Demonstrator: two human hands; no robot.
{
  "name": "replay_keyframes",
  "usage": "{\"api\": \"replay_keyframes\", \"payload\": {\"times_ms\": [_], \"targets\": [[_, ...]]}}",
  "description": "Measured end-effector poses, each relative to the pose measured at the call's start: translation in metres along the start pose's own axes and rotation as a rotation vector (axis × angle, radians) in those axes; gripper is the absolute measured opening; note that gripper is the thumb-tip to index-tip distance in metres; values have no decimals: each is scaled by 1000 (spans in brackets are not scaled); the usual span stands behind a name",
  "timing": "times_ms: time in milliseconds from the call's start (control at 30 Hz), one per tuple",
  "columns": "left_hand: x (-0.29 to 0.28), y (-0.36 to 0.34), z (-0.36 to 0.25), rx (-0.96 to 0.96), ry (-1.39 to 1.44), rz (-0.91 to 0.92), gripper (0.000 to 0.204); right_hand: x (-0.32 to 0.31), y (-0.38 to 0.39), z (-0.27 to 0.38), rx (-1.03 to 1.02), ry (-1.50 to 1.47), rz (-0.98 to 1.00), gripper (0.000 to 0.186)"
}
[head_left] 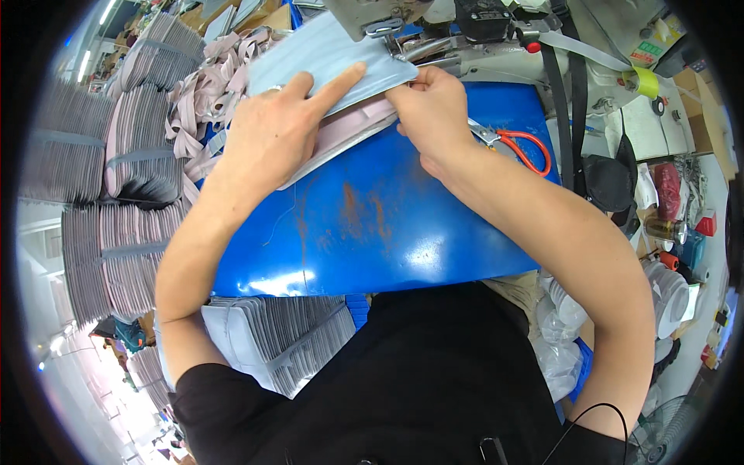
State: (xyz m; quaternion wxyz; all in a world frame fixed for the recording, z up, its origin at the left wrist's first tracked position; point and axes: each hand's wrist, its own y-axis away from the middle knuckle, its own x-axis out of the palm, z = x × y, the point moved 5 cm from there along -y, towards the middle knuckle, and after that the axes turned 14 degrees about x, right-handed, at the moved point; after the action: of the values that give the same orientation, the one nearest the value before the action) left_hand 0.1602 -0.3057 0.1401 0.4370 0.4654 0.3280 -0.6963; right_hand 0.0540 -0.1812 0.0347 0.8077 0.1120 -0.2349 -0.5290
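Observation:
A light blue flat panel [325, 58], fabric-like, lies under the head of a sewing machine [384, 29]. Below its near edge shows a pale pink layer [353, 133] with a whitish border. My left hand [279, 128] is on the blue panel, index finger stretched over the top; its thumb is partly hidden at the panel's near edge, and a ring shows on one finger. At the panel's right corner, close to the needle area, my right hand [434, 105] pinches the edge between thumb and fingers. Scissors with red handles [527, 147] rest just right of my right wrist.
The blue tabletop [387, 225] has brown worn marks and a loose thread. Strapped stacks of panels [143, 143] stand at the left, beside a heap of pink straps [213, 89]. Another bundle [287, 337] sits below the table's front edge. Black belts [564, 108] hang at the right.

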Motion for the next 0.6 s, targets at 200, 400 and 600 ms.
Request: {"api": "replay_keyframes", "payload": {"times_ms": [200,400,600], "targets": [[-27,-17,-3,173,-81,10,73,-1,4,1,16,88,41,20],[-24,-12,4,267,-171,102,72,-19,4,-2,158,35,187,26],[-23,-15,13,334,-222,236,65,-21,2,-4,157,27,210,32]]}}
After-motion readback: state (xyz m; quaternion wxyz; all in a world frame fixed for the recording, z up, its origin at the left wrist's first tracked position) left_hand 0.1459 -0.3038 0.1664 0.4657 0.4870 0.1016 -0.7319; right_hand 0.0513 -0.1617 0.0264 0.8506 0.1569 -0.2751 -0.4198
